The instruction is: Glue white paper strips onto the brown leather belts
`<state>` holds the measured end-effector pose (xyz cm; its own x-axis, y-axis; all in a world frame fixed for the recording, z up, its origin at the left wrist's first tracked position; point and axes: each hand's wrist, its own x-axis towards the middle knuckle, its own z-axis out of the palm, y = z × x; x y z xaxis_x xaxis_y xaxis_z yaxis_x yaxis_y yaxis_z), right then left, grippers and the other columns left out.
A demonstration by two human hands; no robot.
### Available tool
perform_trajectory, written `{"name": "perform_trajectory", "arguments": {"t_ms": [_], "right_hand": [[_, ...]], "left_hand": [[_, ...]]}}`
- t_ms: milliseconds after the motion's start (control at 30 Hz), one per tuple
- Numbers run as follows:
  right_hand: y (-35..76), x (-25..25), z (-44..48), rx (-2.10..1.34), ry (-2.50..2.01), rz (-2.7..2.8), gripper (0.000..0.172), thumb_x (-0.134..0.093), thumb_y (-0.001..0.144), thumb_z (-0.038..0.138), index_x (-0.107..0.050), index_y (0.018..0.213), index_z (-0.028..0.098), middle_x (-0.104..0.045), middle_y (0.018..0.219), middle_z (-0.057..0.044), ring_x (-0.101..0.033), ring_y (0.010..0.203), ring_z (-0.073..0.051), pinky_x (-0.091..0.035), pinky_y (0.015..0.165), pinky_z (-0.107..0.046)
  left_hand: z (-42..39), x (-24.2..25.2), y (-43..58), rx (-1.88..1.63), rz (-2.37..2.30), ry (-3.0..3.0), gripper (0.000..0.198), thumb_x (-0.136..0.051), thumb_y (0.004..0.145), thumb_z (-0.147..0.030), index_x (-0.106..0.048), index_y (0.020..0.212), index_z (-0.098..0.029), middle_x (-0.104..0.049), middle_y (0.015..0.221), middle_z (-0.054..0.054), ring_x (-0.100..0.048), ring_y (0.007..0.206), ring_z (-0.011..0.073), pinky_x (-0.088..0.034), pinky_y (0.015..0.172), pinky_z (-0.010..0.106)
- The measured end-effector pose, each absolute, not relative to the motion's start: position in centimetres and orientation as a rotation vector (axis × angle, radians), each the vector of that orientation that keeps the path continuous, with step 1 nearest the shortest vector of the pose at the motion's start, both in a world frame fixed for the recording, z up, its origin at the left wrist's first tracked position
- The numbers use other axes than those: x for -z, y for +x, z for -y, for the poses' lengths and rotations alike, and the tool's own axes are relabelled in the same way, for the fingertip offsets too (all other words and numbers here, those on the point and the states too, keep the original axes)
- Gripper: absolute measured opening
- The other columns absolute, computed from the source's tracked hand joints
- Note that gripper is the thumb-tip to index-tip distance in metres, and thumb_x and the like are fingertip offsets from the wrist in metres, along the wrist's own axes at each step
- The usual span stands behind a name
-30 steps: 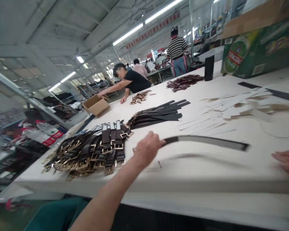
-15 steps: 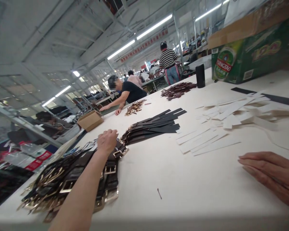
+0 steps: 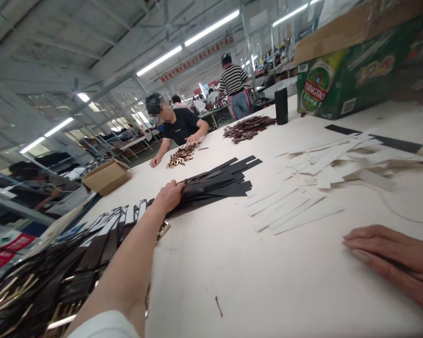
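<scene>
My left hand [image 3: 168, 196] reaches forward across the white table [image 3: 253, 277] and its fingers close on the near end of a stack of black leather strips [image 3: 220, 180]. A big pile of dark belt pieces with gold buckles [image 3: 53, 277] lies under and left of my forearm. My right hand [image 3: 394, 256] rests flat on the table at the right edge, fingers stretched out and holding nothing. Loose white paper strips [image 3: 303, 206] lie between the two hands.
A green beer carton [image 3: 359, 70] stands at the back right, a black cylinder [image 3: 281, 106] beside it. Brown strips [image 3: 248, 127], a heap of gold buckles [image 3: 179, 156] and a cardboard box [image 3: 106, 176] lie farther back. One person leans over the buckles; another in stripes stands behind.
My left hand laid a black belt strip on the buckle pile, then moved forward to the stack of black strips. My right hand came further into view, flat on the table.
</scene>
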<state>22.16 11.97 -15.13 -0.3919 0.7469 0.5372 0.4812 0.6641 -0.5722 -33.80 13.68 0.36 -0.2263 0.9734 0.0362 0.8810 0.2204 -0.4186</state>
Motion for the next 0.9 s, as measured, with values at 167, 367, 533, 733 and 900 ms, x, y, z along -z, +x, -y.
{"name": "perform_trajectory", "arguments": {"t_ms": [167,367,533,733,900], "right_hand": [[21.5,9.6,-11.7,-0.227,-0.763,2.24,0.039,-0.056,0.097,0.038,-0.054,0.135,0.029,-0.063,0.125,-0.008,-0.062,0.114,-0.028,-0.056,0.096,-0.043],[15.3,-2.4,-10.6,0.115,-0.502,2.097,0.1,-0.076,0.084,0.039,-0.014,0.158,0.015,-0.036,0.153,-0.018,-0.036,0.139,-0.039,-0.032,0.116,-0.056],[16.3,-1.8,-11.4,0.208,-0.516,2.431,0.07,-0.052,0.089,0.009,-0.026,0.154,0.011,-0.063,0.108,-0.014,-0.06,0.095,-0.027,-0.051,0.082,-0.04],[22.9,5.7,-11.7,0.364,-0.503,2.839,0.047,-0.061,0.095,0.035,-0.054,0.135,0.012,-0.062,0.099,-0.013,-0.056,0.083,-0.026,-0.046,0.071,-0.036],[24.8,8.9,-11.3,0.194,-0.539,2.763,0.068,-0.058,0.093,0.06,-0.053,0.138,0.009,-0.06,0.121,-0.02,-0.054,0.099,-0.031,-0.046,0.086,-0.046]], "left_hand": [[-8.8,-4.2,-27.7,-0.249,2.038,-1.647,0.04,-0.035,0.101,-0.041,-0.055,0.122,-0.013,-0.063,0.114,0.017,-0.06,0.109,0.0323,-0.047,0.09,0.041],[-3.9,-8.9,-15.0,-0.049,1.687,-1.87,0.047,-0.031,0.099,-0.052,-0.053,0.125,-0.019,-0.065,0.105,0.011,-0.064,0.098,0.0317,-0.045,0.078,0.037],[-0.6,-5.7,-8.6,-0.185,1.66,-2.111,0.041,-0.039,0.098,-0.053,-0.058,0.114,-0.019,-0.064,0.09,0.009,-0.063,0.08,0.0275,-0.043,0.065,0.033],[0.0,1.4,-7.3,-0.202,1.792,-2.589,0.055,-0.041,0.092,-0.07,-0.058,0.111,-0.02,-0.062,0.097,0.009,-0.062,0.087,0.0263,-0.048,0.069,0.034],[-4.9,3.9,-9.1,0.246,2.071,-2.304,0.034,-0.052,0.096,-0.044,-0.055,0.116,-0.017,-0.059,0.115,0.013,-0.057,0.108,0.0278,-0.048,0.09,0.04]]}}
